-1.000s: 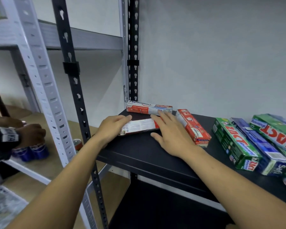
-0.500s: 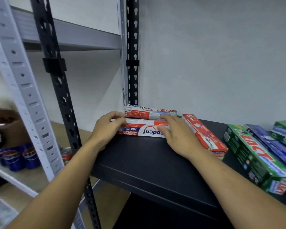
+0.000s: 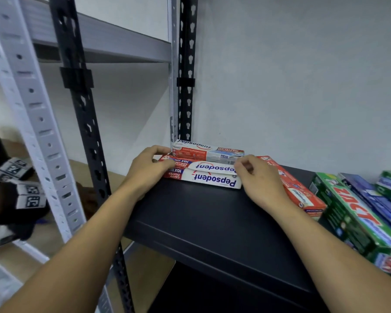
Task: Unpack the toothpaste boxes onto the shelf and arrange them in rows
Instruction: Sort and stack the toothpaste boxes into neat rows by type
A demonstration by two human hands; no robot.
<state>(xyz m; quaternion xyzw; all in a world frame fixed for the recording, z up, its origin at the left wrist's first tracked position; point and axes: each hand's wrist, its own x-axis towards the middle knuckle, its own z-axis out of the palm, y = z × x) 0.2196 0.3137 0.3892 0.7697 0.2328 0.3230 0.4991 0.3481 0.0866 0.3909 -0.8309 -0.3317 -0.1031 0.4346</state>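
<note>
Back in the black shelf (image 3: 201,211) corner, pinching the front Pepsodent box (image 3: 212,177) by its ends with left hand (image 3: 147,172) and right hand (image 3: 260,181), against the rear Pepsodent box (image 3: 208,151); could skew both if shoved unevenly.

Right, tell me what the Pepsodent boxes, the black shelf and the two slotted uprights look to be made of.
Pepsodent boxes: printed cardboard, slightly glossy, judging by the crisp folded edges and colour print.
Black shelf: probably painted sheet metal with a dull sheen; its front edge looks folded into a lip.
Black upright and white upright: likely painted steel angle, given the thin walls and punched slots.
</note>
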